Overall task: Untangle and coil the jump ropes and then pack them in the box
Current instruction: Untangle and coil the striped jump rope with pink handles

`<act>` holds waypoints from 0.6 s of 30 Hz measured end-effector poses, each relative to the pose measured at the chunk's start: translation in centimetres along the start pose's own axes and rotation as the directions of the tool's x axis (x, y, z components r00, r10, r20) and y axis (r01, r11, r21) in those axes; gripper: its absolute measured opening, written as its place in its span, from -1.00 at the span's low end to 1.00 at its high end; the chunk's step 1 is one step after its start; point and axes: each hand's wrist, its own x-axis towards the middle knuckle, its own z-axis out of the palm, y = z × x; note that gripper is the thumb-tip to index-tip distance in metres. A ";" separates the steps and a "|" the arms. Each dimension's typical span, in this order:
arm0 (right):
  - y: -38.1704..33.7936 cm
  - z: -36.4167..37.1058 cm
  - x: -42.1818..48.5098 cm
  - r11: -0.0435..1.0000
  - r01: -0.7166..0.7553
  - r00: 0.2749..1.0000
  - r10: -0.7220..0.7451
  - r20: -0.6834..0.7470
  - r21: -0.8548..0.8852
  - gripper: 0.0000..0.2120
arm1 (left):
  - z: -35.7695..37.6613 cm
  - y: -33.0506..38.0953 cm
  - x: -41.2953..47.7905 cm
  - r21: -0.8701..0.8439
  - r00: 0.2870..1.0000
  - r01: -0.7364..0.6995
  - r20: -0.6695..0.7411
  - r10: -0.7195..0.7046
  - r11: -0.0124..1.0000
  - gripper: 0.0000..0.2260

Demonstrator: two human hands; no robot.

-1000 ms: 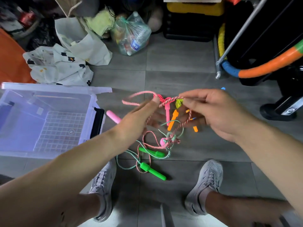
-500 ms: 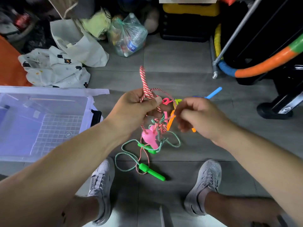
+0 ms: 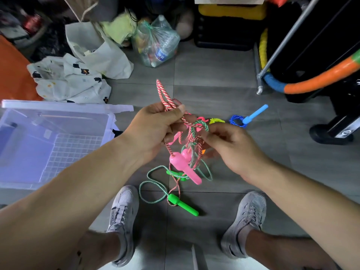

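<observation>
My left hand [image 3: 155, 131] grips a loop of the red-and-white rope [image 3: 165, 94], which sticks up above my fist. My right hand [image 3: 229, 147] pinches a green-and-white rope strand [image 3: 202, 125] in the tangle between my hands. Two pink handles [image 3: 183, 164] dangle below the knot. The green rope [image 3: 153, 184] trails to the floor with a green handle [image 3: 183, 207] lying between my shoes. A blue rope coil with a light-blue handle [image 3: 253, 114] lies on the floor beyond my right hand. The clear plastic box [image 3: 29, 178] stands open at the left.
White bags [image 3: 78, 78] and a clear bag of bottles [image 3: 155, 43] lie on the floor behind. A metal frame with foam-wrapped tubing [image 3: 319, 78] stands at the right. My two grey shoes [image 3: 122, 217] flank the green handle.
My left hand has raised the red-and-white loop and closed round it. The tangle with the pink handles has lifted off the floor. My right hand has drawn closer and lower.
</observation>
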 end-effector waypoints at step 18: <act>-2.7 -2.0 0.0 0.974 -0.145 0.989 0.139 0.042 0.174 -0.92 | -0.1 -0.7 -0.6 0.248 0.980 0.050 0.175 -0.095 0.967 -0.95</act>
